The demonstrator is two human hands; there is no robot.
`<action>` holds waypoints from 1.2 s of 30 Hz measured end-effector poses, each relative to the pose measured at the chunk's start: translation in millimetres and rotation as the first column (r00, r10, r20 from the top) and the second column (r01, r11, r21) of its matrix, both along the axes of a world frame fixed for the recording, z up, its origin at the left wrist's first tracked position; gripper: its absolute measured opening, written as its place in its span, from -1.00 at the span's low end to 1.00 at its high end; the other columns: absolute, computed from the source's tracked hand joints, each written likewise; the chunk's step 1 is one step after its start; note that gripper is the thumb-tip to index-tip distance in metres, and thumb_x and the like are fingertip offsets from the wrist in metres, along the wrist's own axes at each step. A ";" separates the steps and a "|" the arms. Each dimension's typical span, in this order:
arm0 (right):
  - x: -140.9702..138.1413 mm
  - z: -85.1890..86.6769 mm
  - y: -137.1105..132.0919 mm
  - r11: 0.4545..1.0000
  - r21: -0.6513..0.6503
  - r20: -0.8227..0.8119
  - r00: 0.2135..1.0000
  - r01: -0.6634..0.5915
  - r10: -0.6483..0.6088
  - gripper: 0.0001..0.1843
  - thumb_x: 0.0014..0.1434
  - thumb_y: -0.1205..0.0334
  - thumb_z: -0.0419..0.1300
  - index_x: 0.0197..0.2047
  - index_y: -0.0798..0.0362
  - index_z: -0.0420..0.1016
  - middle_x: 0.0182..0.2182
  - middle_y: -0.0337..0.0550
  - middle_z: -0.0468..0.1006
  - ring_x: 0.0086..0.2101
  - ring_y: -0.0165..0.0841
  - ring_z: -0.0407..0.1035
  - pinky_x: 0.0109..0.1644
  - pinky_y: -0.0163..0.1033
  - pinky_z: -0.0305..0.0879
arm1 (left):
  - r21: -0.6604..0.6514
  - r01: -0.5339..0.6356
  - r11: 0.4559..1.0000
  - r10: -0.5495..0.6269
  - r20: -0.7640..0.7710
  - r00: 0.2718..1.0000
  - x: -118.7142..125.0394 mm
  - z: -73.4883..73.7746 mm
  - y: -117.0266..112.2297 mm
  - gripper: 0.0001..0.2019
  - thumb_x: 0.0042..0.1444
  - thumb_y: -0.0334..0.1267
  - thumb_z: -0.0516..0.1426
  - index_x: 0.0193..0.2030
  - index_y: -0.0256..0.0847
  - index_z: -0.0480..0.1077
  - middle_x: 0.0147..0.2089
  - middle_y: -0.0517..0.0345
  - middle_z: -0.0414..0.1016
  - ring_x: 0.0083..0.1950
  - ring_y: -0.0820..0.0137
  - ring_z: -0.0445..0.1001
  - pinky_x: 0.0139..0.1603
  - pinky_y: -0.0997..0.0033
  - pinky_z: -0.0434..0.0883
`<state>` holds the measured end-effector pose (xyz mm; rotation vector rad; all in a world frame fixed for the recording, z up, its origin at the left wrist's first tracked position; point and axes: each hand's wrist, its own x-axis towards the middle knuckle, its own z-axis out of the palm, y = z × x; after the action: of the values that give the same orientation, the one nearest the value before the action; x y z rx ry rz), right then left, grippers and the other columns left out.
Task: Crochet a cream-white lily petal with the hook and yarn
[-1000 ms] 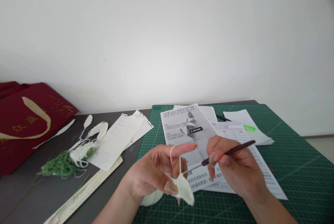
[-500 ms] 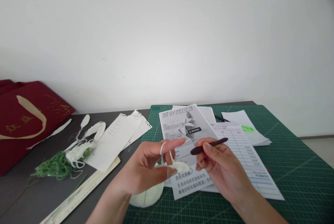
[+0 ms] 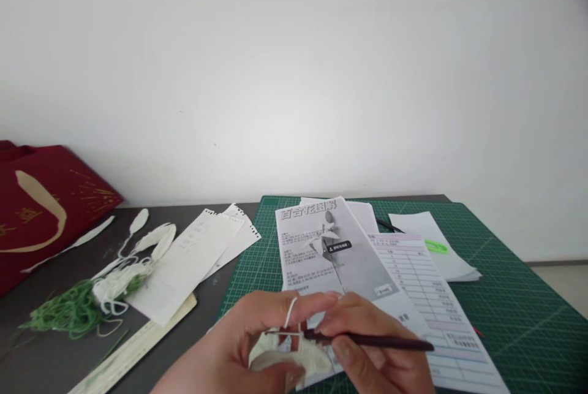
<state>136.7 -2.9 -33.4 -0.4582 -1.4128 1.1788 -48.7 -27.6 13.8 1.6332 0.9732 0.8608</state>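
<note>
My left hand (image 3: 257,339) pinches a white crocheted piece (image 3: 310,358) between thumb and fingers, with a strand of white yarn (image 3: 290,313) looped over its index finger. In my right hand (image 3: 367,345) is a crochet hook with a dark handle (image 3: 386,341), gripped between thumb and fingers. The hook's thin metal shaft (image 3: 283,333) points left, just above the crocheted piece and beside the yarn. Both hands are close together, fingertips nearly touching. Whether the hook's tip has yarn on it I cannot tell.
Printed pattern sheets (image 3: 316,247) and a form (image 3: 425,284) lie on a green cutting mat (image 3: 496,247). A light-green clip (image 3: 435,247) rests on papers. Leftward are notebook sheets (image 3: 184,259), green yarn (image 3: 68,311), white crocheted petals (image 3: 156,238), a pale strip (image 3: 138,351) and a red bag (image 3: 50,198).
My right hand has moved down and left to meet the left hand. The hook has swung to point left over the crocheted piece. Both hands sit lower in view.
</note>
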 end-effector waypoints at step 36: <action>-13.3 -17.1 10.7 0.752 -0.591 -0.113 0.953 -0.292 0.282 -0.62 0.04 -0.04 0.33 -0.29 0.13 0.48 -0.50 -0.24 0.45 -0.62 -0.56 0.30 -0.69 -0.53 0.30 | -0.208 0.040 0.977 0.018 0.266 0.964 34.6 -7.3 17.7 -0.61 0.22 -0.17 0.10 0.20 -0.03 0.37 -0.19 0.07 0.57 -0.43 0.45 0.45 -0.37 0.45 0.48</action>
<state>123.4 7.8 -50.5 -0.6833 -1.0863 1.9012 -14.1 -9.9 6.5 1.3018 0.8344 0.9099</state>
